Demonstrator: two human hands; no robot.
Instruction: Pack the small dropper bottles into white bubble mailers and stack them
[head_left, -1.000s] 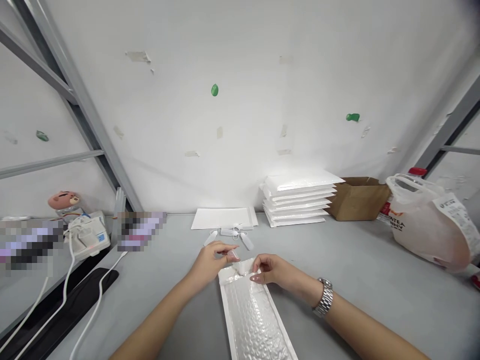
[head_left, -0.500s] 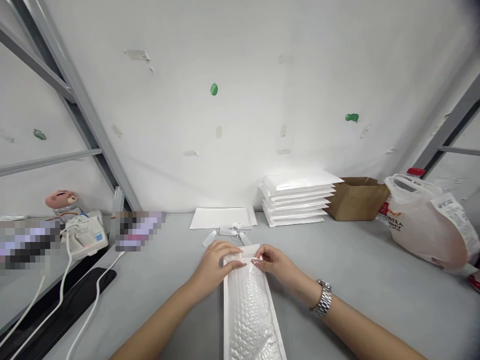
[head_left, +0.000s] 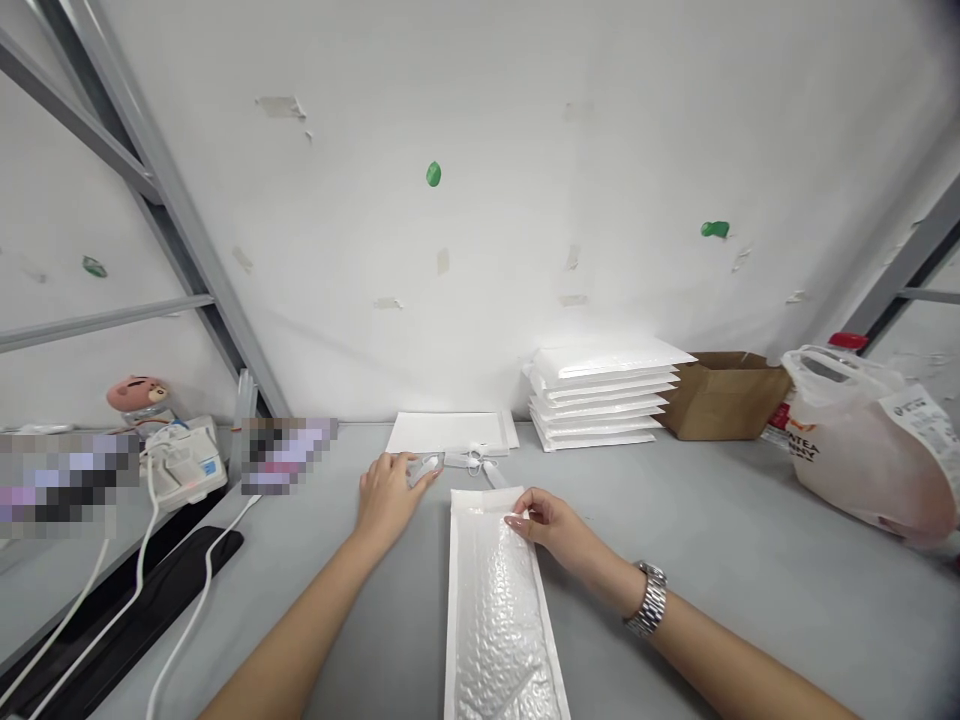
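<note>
A white bubble mailer (head_left: 499, 610) lies lengthwise in front of me, its flap end away from me and its near end cut off by the frame. My right hand (head_left: 546, 518) pinches its upper right edge between thumb and fingers. My left hand (head_left: 394, 495) is off the mailer, to its upper left, thumb and fingers apart around a small white tag-like piece (head_left: 424, 470). Beside that piece are another white piece (head_left: 493, 475) and a thin looped cord (head_left: 474, 460); their exact kind is unclear.
Flat white mailers (head_left: 450, 430) lie by the wall, with a stack of mailers (head_left: 604, 395) to their right. A brown cardboard box (head_left: 724, 400) and a plastic bag (head_left: 862, 440) stand farther right. At left are a power strip (head_left: 184, 465), white cables (head_left: 202, 590) and a black tray-like strip (head_left: 161, 600).
My left hand has let go of the mailer's flap end and moved left and away from me to the small white pieces. My right hand stays on the mailer's edge.
</note>
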